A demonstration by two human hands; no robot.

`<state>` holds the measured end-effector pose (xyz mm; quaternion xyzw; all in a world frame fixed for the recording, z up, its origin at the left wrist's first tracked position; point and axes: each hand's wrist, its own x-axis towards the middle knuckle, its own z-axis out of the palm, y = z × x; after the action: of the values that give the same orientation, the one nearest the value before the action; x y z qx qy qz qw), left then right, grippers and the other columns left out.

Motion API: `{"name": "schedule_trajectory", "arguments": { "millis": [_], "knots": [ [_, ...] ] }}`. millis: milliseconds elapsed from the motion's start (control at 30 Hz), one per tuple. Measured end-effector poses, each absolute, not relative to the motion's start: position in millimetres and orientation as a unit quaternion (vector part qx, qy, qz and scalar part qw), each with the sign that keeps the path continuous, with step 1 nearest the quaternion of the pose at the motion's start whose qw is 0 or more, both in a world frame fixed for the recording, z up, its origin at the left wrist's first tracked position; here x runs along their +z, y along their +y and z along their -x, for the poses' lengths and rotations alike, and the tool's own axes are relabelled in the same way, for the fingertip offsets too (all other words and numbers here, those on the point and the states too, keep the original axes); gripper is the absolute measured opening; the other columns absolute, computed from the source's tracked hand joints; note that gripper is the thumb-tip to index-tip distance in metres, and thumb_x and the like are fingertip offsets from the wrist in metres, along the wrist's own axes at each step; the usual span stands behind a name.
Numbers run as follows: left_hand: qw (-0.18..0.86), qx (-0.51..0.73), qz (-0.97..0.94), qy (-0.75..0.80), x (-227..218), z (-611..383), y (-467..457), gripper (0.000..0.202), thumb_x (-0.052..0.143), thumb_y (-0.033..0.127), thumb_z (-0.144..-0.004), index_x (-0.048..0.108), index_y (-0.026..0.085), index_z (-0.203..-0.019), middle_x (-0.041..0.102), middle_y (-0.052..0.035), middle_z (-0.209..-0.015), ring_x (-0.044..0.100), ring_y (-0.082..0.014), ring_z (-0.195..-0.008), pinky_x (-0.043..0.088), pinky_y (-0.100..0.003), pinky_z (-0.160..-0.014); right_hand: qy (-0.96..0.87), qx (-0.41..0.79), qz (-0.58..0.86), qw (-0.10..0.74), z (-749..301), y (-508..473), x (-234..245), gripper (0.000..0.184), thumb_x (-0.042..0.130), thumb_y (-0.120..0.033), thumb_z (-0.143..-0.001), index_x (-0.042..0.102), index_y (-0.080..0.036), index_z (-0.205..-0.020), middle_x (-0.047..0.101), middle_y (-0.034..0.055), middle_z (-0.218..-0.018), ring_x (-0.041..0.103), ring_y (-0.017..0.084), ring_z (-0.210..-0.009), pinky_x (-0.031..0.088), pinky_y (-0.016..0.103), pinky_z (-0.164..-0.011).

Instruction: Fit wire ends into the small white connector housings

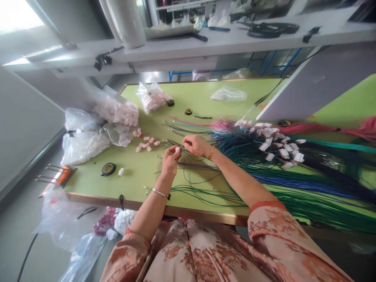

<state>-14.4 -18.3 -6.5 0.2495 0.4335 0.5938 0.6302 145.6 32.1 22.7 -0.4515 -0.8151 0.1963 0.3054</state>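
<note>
My left hand [170,158] is closed in a pinch on a small white plastic connector [177,149] held above the green table [138,172]. Just to its right, my right hand [196,145] is closed on thin dark wires [188,156], their ends meeting the connector. More thin green and dark wires trail from the hands toward the table's near edge. Several loose white and pink connectors [147,144] lie on the table left of my hands.
Big bundles of pink, teal, blue and green wires [293,172] with white connectors cover the table's right half. Plastic bags of connectors [117,111] sit at the left and back. A black tape roll [108,169] and smaller rolls [188,111] lie about. A white shelf [205,43] hangs above.
</note>
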Motion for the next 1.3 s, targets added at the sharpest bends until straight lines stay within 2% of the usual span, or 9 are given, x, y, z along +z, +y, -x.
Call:
{"name": "schedule_trajectory", "arguments": {
  "millis": [67,133,333,500,700,800,933,1067,1300],
  "knots": [
    [0.632,0.594,-0.251,0.431,-5.9,14.1,-19.2,0.035,0.086,0.022,-0.055,0.066,0.017,-0.083,0.067,-0.0005,-0.080,0.059,-0.0078,-0.071,0.045,-0.023,-0.069,-0.794,0.183,0.476,0.330,-154.3,62.3,32.8,0.020,0.052,-0.025,-0.085,0.070,-0.016,-0.088,0.072,0.0041,-0.084,0.060,0.013,-0.073,0.042,0.021,-0.067],
    [0.635,0.588,-0.255,0.430,-5.9,13.3,-20.3,0.036,0.087,0.024,-0.055,0.066,0.017,-0.083,0.067,-0.0011,-0.081,0.058,-0.0081,-0.072,0.044,-0.024,-0.070,-0.758,0.167,0.545,0.318,-162.7,100.3,40.7,0.021,0.054,-0.024,-0.084,0.072,-0.015,-0.091,0.073,0.0048,-0.085,0.062,0.013,-0.074,0.044,0.022,-0.069],
    [0.639,0.572,-0.266,0.440,-5.7,13.3,-22.2,0.038,0.087,0.026,-0.055,0.066,0.016,-0.085,0.066,-0.0018,-0.082,0.058,-0.0091,-0.073,0.044,-0.026,-0.072,-0.687,0.147,0.692,0.170,-168.5,184.8,24.4,0.017,0.064,-0.019,-0.075,0.075,-0.020,-0.088,0.074,0.0044,-0.095,0.065,0.017,-0.087,0.048,0.023,-0.078],
    [0.641,0.563,-0.273,0.445,-4.2,13.7,-24.0,0.038,0.086,0.027,-0.057,0.065,0.017,-0.087,0.066,-0.0019,-0.083,0.058,-0.0097,-0.074,0.044,-0.026,-0.073,-0.666,0.163,0.717,0.129,-161.4,199.2,-1.8,0.019,0.066,-0.020,-0.074,0.075,-0.021,-0.091,0.073,0.0061,-0.102,0.065,0.018,-0.092,0.049,0.025,-0.079],
    [0.650,0.557,-0.267,0.443,-4.2,12.1,-25.4,0.035,0.085,0.025,-0.059,0.065,0.016,-0.086,0.066,-0.0024,-0.082,0.058,-0.0090,-0.071,0.044,-0.025,-0.071,-0.700,0.120,0.696,0.105,-163.0,199.6,-2.2,0.023,0.061,-0.018,-0.079,0.067,-0.016,-0.101,0.070,0.0162,-0.103,0.065,0.023,-0.088,0.048,0.031,-0.080],
    [0.650,0.559,-0.262,0.444,-4.8,12.0,-24.8,0.034,0.085,0.024,-0.059,0.065,0.015,-0.086,0.066,-0.0023,-0.082,0.057,-0.0089,-0.071,0.043,-0.026,-0.071,-0.701,0.104,0.695,0.121,-161.6,197.8,4.9,0.024,0.058,-0.020,-0.082,0.064,-0.016,-0.105,0.070,0.0161,-0.099,0.064,0.023,-0.086,0.047,0.032,-0.079],
    [0.653,0.556,-0.256,0.446,-5.8,12.1,-24.1,0.034,0.085,0.023,-0.059,0.066,0.016,-0.086,0.067,-0.0023,-0.084,0.057,-0.0085,-0.071,0.043,-0.026,-0.071,-0.694,0.132,0.686,0.175,-150.2,199.1,15.4,0.015,0.057,-0.023,-0.083,0.066,-0.017,-0.094,0.071,0.0116,-0.097,0.063,0.019,-0.083,0.045,0.028,-0.076],
    [0.652,0.558,-0.254,0.446,-8.0,12.0,-23.3,0.036,0.086,0.023,-0.057,0.066,0.015,-0.086,0.067,-0.0024,-0.084,0.058,-0.0089,-0.072,0.043,-0.026,-0.072,-0.714,0.134,0.651,0.220,-133.8,205.1,24.9,0.015,0.056,-0.022,-0.083,0.068,-0.016,-0.091,0.072,0.0081,-0.093,0.061,0.016,-0.079,0.044,0.025,-0.073],
    [0.645,0.564,-0.257,0.447,-11.0,11.5,-22.6,0.037,0.086,0.026,-0.057,0.066,0.015,-0.086,0.066,-0.0023,-0.082,0.057,-0.0089,-0.071,0.043,-0.026,-0.070,-0.749,0.129,0.595,0.263,-102.4,200.2,50.7,0.015,0.056,-0.019,-0.081,0.068,-0.012,-0.088,0.072,0.0071,-0.089,0.057,0.013,-0.075,0.041,0.022,-0.070]
  ]
}}
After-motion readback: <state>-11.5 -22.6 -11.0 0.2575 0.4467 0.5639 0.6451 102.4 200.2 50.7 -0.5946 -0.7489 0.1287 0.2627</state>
